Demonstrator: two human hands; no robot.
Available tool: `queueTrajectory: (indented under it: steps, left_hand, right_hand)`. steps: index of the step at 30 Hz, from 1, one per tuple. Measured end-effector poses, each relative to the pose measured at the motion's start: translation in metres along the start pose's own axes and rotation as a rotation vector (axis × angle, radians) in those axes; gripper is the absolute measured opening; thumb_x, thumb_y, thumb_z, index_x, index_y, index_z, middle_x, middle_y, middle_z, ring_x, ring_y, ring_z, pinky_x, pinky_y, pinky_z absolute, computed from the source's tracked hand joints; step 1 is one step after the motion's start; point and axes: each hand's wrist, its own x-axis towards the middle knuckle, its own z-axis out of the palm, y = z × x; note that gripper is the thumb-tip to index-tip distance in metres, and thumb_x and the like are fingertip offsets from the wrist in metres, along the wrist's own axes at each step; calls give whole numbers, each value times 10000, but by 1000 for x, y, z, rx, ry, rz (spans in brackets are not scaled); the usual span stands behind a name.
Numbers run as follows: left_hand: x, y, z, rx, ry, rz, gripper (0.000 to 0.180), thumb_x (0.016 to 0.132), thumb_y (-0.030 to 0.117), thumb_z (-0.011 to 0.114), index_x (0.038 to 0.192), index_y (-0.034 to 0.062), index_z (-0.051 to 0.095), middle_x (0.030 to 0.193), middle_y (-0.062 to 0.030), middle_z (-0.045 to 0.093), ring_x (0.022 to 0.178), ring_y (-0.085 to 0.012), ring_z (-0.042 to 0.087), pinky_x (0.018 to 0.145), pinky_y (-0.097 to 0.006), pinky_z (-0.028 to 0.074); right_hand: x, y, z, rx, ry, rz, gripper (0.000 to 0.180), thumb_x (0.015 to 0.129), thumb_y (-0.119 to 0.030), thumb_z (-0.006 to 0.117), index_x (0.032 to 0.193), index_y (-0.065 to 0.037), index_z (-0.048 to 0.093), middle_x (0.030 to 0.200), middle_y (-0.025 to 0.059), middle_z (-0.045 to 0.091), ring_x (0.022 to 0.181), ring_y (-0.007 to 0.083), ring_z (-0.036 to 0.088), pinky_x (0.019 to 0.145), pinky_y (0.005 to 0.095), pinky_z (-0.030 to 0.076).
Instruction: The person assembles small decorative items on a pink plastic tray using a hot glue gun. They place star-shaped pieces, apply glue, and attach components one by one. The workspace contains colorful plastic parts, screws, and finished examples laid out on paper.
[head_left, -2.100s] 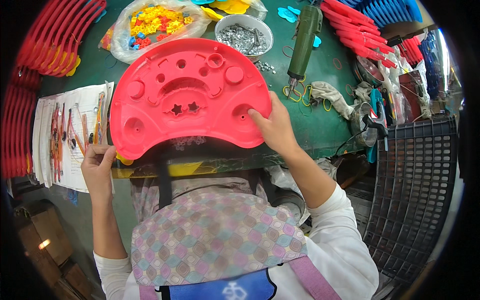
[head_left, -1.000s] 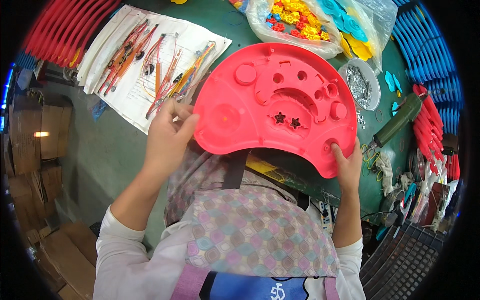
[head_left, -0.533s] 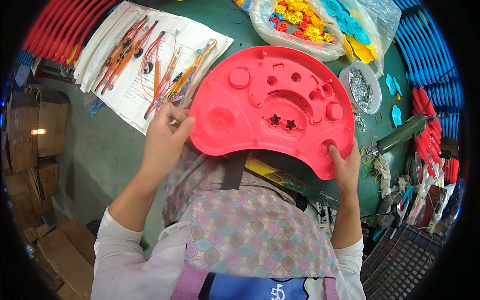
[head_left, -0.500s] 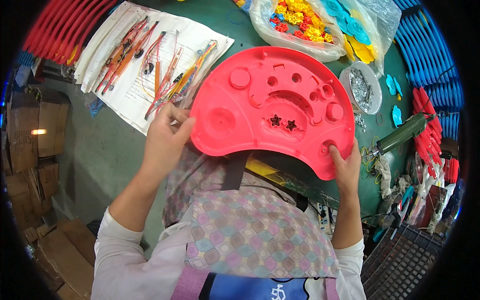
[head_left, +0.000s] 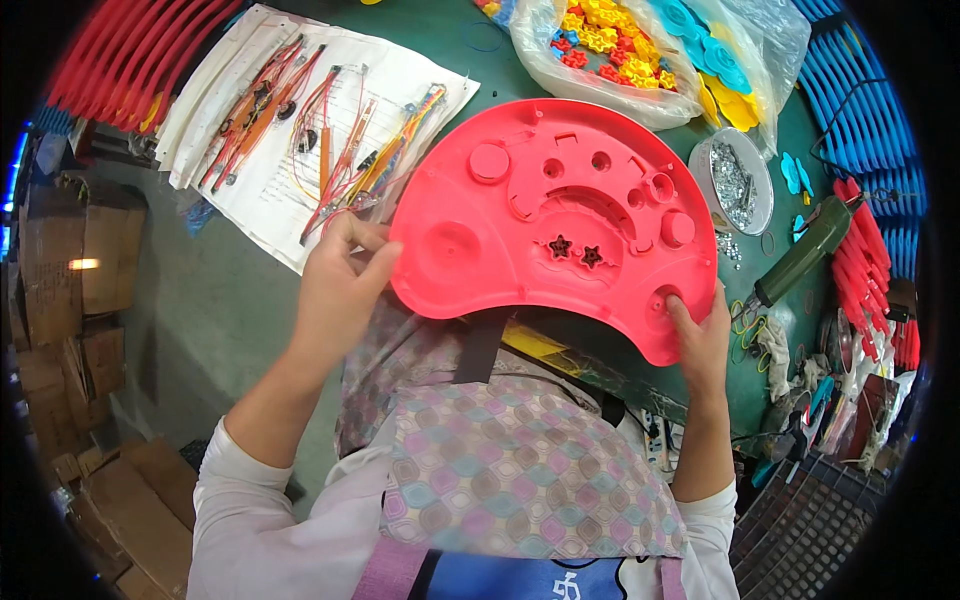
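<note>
A red half-moon plastic panel (head_left: 500,275) is held up between the two hands, its moulded inner side facing up and its concave edge toward the body. The right hand (head_left: 705,335) grasps one end, thumb in a round recess; the left hand (head_left: 345,285) pinches the rim at the other end between thumb and curled finger.

Just beyond the left hand lie paper sheets (head_left: 255,180) with printed lines (too small to read) under bundles of wire (head_left: 262,112). Past the panel, on the green counter (head_left: 450,40), an open plastic bag (head_left: 530,45) holds star-shaped pieces (head_left: 635,72). Beyond the right hand are a white bowl (head_left: 764,200) of metal bits and a green power screwdriver (head_left: 805,255).

The counter's edge, marked with yellow tape (head_left: 535,342), passes below the panel between the hands. Left of the left forearm, grey floor (head_left: 230,340) stretches to cardboard boxes (head_left: 85,250).
</note>
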Motion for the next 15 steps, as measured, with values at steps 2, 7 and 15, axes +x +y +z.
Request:
queueTrajectory:
  steps: [2, 7, 15]
  left_hand:
    - [-1, -1, 1, -44, -5, 3, 166, 961, 80, 687, 974, -9, 548, 1085, -139, 664, 889, -115, 656, 771, -265, 547]
    - [-1, -6, 2, -13, -18, 21, 159, 965, 82, 687, 970, -9, 556, 1086, -134, 664, 893, -126, 658, 795, -286, 546]
    - [11, 2, 3, 344, 6, 244, 160, 857, 69, 769, 898, 11, 626, 966, -101, 647, 863, -203, 650, 763, -353, 537]
  right_hand:
    - [0, -3, -1, -13, -4, 23, 413, 910, -16, 695, 1290, 51, 549, 1187, 127, 680, 1068, 180, 649, 962, 324, 506]
    - [-1, -1, -5, 27, -22, 45, 409, 911, -16, 692, 1288, 52, 548, 1199, 122, 673, 1077, 175, 645, 966, 321, 503]
    - [3, 6, -7, -323, 59, -191, 599, 907, -15, 689, 1440, 30, 419, 1329, 174, 591, 1229, 248, 587, 1072, 366, 447]
